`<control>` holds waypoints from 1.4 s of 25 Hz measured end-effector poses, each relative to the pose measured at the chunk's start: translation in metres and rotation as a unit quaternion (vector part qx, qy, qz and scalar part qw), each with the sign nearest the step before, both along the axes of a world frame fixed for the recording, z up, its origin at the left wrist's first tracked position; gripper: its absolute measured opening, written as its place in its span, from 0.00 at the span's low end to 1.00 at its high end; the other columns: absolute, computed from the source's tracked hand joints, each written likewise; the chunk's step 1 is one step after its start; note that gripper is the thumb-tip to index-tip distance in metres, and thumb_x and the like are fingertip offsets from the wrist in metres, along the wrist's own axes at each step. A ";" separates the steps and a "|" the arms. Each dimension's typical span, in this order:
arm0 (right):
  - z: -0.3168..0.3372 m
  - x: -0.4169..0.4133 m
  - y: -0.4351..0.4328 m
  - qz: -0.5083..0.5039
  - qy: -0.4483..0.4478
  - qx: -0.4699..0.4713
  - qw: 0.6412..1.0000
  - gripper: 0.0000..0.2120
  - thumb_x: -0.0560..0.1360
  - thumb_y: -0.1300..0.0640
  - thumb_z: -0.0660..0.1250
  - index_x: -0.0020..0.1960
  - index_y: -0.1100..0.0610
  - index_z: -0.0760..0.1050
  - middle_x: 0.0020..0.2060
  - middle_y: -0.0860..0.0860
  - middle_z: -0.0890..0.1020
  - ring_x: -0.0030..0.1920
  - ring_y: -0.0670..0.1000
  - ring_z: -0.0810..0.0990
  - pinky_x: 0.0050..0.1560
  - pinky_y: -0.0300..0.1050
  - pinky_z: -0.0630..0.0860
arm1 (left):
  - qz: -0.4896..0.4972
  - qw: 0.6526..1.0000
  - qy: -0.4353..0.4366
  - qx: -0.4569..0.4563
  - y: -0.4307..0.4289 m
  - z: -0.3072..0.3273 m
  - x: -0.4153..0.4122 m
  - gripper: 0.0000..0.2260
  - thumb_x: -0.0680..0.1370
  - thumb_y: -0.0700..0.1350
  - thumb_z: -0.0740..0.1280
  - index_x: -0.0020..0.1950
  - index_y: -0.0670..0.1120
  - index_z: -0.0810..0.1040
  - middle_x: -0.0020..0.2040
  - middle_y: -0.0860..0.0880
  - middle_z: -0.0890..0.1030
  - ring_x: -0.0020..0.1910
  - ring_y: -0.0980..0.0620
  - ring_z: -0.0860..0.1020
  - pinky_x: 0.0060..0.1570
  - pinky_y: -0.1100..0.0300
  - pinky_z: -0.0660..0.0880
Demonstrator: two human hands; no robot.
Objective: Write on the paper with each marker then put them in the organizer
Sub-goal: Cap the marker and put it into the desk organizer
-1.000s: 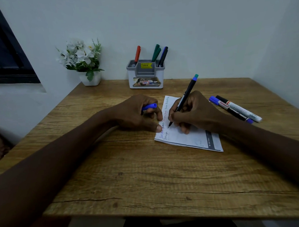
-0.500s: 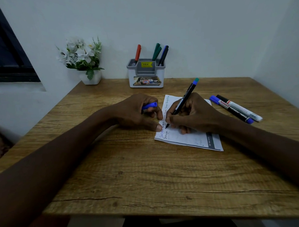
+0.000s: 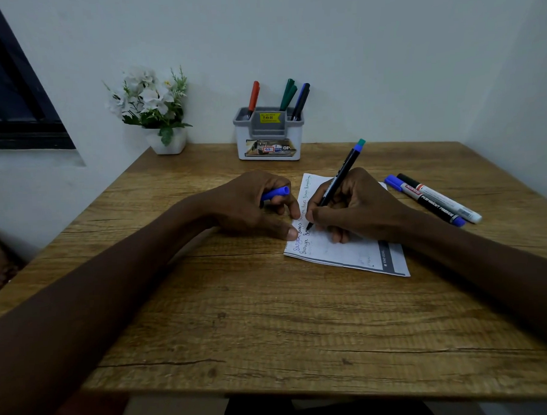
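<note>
My right hand (image 3: 356, 203) grips a thin black marker (image 3: 343, 174) with a blue-green end, its tip touching the white paper (image 3: 346, 251) near the written lines at the left edge. My left hand (image 3: 253, 208) holds a blue cap (image 3: 276, 193) in its curled fingers while its thumb presses on the paper's left edge. Two thick markers lie right of the paper: a black one with blue caps (image 3: 428, 202) and a white one with a black cap (image 3: 444, 200). The grey and white organizer (image 3: 269, 135) stands at the back with several markers in it.
A white pot of white flowers (image 3: 155, 109) sits at the table's back left corner. Walls close in behind and to the right. A dark window frame (image 3: 13, 102) is at the left. The wooden table (image 3: 271, 326) stretches toward me in front of the paper.
The marker tip has crept slightly along the paper's left edge as my right hand writes. My left hand has stayed put with the cap.
</note>
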State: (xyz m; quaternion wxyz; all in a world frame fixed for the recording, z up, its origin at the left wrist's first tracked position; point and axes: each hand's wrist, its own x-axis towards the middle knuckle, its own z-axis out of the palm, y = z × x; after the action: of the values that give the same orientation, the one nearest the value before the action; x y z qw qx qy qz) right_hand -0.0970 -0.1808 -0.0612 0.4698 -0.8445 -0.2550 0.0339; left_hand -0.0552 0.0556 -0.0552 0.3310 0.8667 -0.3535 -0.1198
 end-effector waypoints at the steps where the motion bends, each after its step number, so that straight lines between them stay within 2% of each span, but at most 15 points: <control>1: 0.000 0.000 0.000 -0.004 0.002 0.000 1.000 0.02 0.78 0.66 0.72 0.47 0.65 0.83 0.33 0.59 0.86 0.25 0.50 0.82 0.26 0.41 0.79 | -0.001 1.000 -0.002 0.001 0.000 0.000 0.000 0.15 0.70 0.48 0.80 0.53 0.45 0.82 0.43 0.56 0.80 0.43 0.59 0.78 0.42 0.68 0.74; 4: 0.000 0.000 0.001 -0.014 0.008 0.002 1.000 0.02 0.78 0.66 0.71 0.47 0.65 0.82 0.32 0.58 0.86 0.25 0.49 0.82 0.26 0.40 0.78 | -0.001 1.000 -0.002 0.001 0.001 0.000 0.001 0.16 0.69 0.48 0.80 0.53 0.45 0.83 0.43 0.57 0.81 0.43 0.59 0.79 0.43 0.69 0.74; 8: 0.001 0.000 0.001 -0.018 0.009 -0.004 1.000 0.03 0.78 0.66 0.71 0.47 0.65 0.82 0.28 0.52 0.84 0.23 0.46 0.81 0.25 0.37 0.77 | -0.008 1.000 -0.006 0.001 0.000 -0.001 0.002 0.17 0.70 0.46 0.80 0.54 0.41 0.82 0.40 0.65 0.80 0.42 0.63 0.78 0.41 0.73 0.72; 16: 0.000 0.002 0.002 -0.040 0.017 0.001 0.999 0.04 0.78 0.65 0.72 0.47 0.66 0.83 0.32 0.57 0.86 0.25 0.49 0.82 0.26 0.40 0.78 | -0.014 1.000 -0.003 -0.004 0.001 0.000 0.001 0.15 0.70 0.47 0.80 0.53 0.44 0.83 0.44 0.56 0.80 0.42 0.62 0.78 0.40 0.73 0.72; 23: -0.004 0.005 0.000 -0.060 0.018 0.000 0.998 0.05 0.77 0.63 0.72 0.47 0.66 0.82 0.35 0.61 0.86 0.27 0.53 0.83 0.26 0.42 0.79 | -0.019 1.000 -0.007 -0.006 0.001 -0.001 0.002 0.16 0.70 0.46 0.80 0.52 0.41 0.82 0.43 0.61 0.81 0.42 0.62 0.78 0.41 0.72 0.72; 27: -0.002 0.004 0.003 -0.061 0.019 -0.001 0.998 0.05 0.77 0.63 0.72 0.47 0.67 0.83 0.34 0.60 0.86 0.26 0.51 0.82 0.25 0.40 0.78 | -0.022 1.000 -0.006 -0.009 0.001 -0.002 0.003 0.14 0.70 0.46 0.80 0.50 0.42 0.81 0.46 0.55 0.83 0.43 0.60 0.79 0.42 0.70 0.73; 31: -0.001 0.004 0.003 -0.065 0.021 0.002 0.998 0.06 0.78 0.64 0.72 0.47 0.67 0.82 0.33 0.56 0.85 0.25 0.49 0.82 0.25 0.39 0.77 | -0.020 1.000 -0.009 -0.005 0.000 -0.002 0.003 0.15 0.70 0.46 0.80 0.51 0.42 0.82 0.42 0.60 0.81 0.41 0.62 0.79 0.41 0.71 0.73; 35: -0.002 0.005 0.004 -0.065 0.021 0.002 0.998 0.06 0.78 0.63 0.72 0.47 0.67 0.82 0.34 0.59 0.85 0.25 0.51 0.82 0.25 0.40 0.77 | -0.020 1.000 -0.012 0.007 0.000 0.000 0.002 0.12 0.71 0.47 0.80 0.48 0.47 0.81 0.41 0.64 0.81 0.41 0.62 0.78 0.41 0.70 0.73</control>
State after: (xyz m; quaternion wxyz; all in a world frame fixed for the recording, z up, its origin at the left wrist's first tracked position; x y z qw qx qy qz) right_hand -0.0922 -0.1772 -0.0628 0.4777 -0.8575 -0.1900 0.0205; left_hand -0.0530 0.0555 -0.0555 0.3178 0.8631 -0.3741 -0.1186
